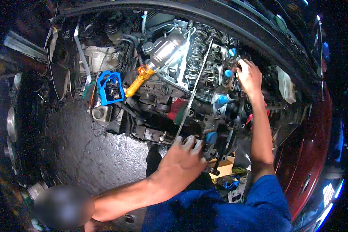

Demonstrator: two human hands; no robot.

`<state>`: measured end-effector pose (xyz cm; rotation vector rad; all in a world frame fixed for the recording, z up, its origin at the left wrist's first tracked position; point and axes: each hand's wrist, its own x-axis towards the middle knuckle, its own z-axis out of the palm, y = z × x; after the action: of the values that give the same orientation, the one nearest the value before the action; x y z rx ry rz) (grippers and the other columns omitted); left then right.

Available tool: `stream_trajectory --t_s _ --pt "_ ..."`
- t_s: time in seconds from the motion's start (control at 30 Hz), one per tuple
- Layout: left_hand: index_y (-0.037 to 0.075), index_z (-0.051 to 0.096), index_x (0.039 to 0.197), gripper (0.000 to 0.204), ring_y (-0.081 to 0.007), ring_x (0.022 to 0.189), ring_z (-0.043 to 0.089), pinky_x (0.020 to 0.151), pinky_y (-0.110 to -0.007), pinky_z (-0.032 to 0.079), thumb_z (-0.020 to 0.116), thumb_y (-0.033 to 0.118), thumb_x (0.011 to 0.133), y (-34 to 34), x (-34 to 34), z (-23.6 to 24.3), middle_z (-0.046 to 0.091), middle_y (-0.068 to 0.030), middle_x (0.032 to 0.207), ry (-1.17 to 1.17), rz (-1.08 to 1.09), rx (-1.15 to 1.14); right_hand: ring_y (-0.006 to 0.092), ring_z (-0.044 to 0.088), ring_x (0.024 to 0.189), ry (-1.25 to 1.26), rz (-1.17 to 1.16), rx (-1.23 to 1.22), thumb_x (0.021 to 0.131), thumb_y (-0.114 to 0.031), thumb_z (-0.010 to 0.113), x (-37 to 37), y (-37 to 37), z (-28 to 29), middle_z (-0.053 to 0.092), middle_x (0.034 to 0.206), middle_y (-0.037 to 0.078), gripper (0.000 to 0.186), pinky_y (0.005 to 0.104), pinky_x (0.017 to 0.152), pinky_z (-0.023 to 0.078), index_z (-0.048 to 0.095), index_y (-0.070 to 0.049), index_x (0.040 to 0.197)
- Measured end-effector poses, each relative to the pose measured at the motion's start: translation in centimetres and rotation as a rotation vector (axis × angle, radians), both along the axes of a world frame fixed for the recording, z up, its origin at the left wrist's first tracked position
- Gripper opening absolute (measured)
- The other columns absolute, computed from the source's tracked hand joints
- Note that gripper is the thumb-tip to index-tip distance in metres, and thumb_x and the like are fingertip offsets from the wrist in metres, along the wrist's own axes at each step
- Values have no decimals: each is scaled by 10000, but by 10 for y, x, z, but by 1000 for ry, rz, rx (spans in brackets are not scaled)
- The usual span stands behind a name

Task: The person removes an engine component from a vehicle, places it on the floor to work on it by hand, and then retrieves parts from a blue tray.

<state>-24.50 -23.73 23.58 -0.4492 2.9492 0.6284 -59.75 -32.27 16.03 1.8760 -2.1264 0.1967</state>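
Observation:
My left hand (183, 156) is at the near end of a long dark metal engine part (209, 123). Its fingers curl over that part's edge, their tips partly hidden. A thin pale rod (195, 87) slants from beside these fingers across the engine. Farther off, my right hand (249, 78) is at the engine's right side, fingers bent together, and what they hold is too dark to make out. Near it sit a blue plug (228, 73) and a second blue plug (232, 52). Another blue plug (210, 137) lies beside my left hand.
A lit work lamp with a yellow handle (140, 80) lies across the engine, left of the exposed valve gear (199, 58). A blue tray (100, 89) holds small metal parts. Red bodywork (305, 162) borders the right. An open cardboard box (223, 167) lies below.

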Motion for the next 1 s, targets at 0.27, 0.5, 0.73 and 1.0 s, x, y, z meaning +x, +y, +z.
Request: stream_trajectory --t_s 0.27,0.5,0.73,1.0 --pt "107 699 963 244 -323 1145 527 970 -476 419 588 151 750 -5 54 1 615 -146 1145 61 -129 -76 344 603 928 -9 -57 -95 816 -244 656 40 45 10 647 1024 149 265 425 810 476 615 -53 996" --pt "60 683 906 225 -325 1100 541 967 -481 425 592 103 705 -9 106 -20 601 -159 1145 188 -195 -70 367 599 945 65 -259 -134 813 -290 680 81 106 22 644 1013 180 336 461 818 461 623 -21 1007" --pt "36 664 1023 300 -284 1028 564 840 -411 503 597 124 744 0 136 -21 607 -104 1093 44 -385 -223 327 593 983 -17 -461 -31 806 -366 679 126 182 26 650 1019 148 396 456 856 431 635 -36 1021" --pt "-11 638 926 217 -243 932 555 791 -393 496 622 79 729 51 157 -38 560 -76 937 109 -417 -249 332 597 947 -78 -579 -173 810 -319 682 171 296 7 651 968 144 345 465 894 415 633 -22 977"
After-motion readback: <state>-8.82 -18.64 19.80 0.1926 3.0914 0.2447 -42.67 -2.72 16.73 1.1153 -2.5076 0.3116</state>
